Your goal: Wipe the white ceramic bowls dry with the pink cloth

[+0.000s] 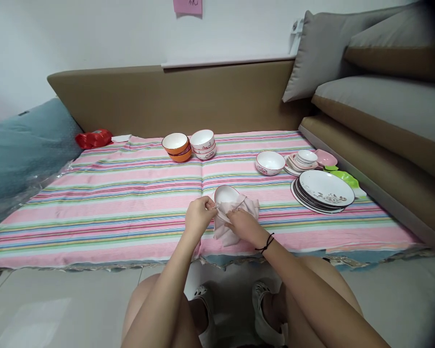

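Observation:
Near the front edge of the striped cover, a white bowl with a dark red rim is tipped toward me. A pale pink cloth is draped over its near side and partly inside it. My left hand pinches the bowl's left rim together with an edge of the cloth. My right hand is closed on the cloth and presses it at the bowl's near side; the fingertips are partly hidden in the folds.
Orange bowls and white patterned bowls stand stacked at the back. To the right are a single white bowl, small dishes, stacked plates and a green dish. Cushions pile up at right; a red package lies far left.

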`<state>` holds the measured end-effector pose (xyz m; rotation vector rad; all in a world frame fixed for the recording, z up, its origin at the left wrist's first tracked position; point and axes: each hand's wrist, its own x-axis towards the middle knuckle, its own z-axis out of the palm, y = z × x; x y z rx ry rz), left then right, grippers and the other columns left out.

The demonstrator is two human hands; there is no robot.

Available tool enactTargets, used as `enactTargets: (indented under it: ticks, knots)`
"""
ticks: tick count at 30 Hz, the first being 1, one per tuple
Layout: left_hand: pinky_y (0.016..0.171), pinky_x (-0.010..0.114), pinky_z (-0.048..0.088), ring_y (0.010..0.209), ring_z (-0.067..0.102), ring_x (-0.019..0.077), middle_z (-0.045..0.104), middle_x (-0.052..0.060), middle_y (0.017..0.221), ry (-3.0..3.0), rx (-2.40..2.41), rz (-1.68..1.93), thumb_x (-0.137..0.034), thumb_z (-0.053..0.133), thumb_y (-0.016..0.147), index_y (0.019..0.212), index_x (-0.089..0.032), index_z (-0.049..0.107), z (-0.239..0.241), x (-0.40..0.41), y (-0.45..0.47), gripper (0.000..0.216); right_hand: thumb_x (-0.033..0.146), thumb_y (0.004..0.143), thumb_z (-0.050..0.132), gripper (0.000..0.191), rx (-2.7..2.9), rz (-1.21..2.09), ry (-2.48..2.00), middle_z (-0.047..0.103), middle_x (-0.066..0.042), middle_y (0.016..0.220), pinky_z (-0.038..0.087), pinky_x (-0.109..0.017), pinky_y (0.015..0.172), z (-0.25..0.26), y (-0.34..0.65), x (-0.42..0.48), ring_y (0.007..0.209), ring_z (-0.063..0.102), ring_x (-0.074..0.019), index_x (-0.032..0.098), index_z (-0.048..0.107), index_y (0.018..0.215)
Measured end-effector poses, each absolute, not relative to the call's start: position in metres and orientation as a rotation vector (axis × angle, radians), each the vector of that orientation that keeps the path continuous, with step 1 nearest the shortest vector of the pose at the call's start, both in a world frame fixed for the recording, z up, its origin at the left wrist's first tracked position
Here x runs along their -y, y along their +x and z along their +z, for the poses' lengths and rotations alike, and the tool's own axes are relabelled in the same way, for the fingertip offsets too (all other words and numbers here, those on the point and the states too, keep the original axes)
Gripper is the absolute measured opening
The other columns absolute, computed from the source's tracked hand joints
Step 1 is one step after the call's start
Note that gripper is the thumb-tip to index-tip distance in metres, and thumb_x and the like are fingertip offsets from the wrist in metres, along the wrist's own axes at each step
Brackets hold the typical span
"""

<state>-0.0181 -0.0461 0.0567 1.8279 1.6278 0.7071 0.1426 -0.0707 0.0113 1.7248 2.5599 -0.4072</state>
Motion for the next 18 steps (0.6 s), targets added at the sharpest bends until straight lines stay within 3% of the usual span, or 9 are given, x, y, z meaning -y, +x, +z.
enactTargets:
  ticks: [8, 18]
  knots:
    - [0.057, 0.023, 0.034, 0.059, 0.053, 0.0132, 0.059, -0.002, 0.060, 1.782, -1.740, 0.656, -0.018, 0.062, 0.066, 0.057, -0.019, 0.051, 0.0639, 0.0475, -0.0226, 0.014, 0.030, 0.094, 0.050, 0.029, -2.536, -0.427, 1.739, 0.068, -0.017, 0.110, 0.041, -0.034, 0.089, 0.0149, 0.1409, 0.0723, 0.105, 0.060, -0.0288, 0.009, 0.062, 0.109]
    - [0.056, 0.024, 0.034, 0.060, 0.055, 0.0145, 0.062, 0.000, 0.063, 1.821, -1.722, 0.554, -0.020, 0.059, 0.067, 0.064, -0.019, 0.060, 0.0617, 0.0461, -0.0264, 0.004, 0.024, 0.092, 0.050, 0.023, -2.558, -0.384, 1.705, 0.068, -0.016, 0.107, 0.043, -0.035, 0.088, 0.0131, 0.1407, 0.0714, 0.101, 0.060, -0.0290, 0.011, 0.065, 0.104]
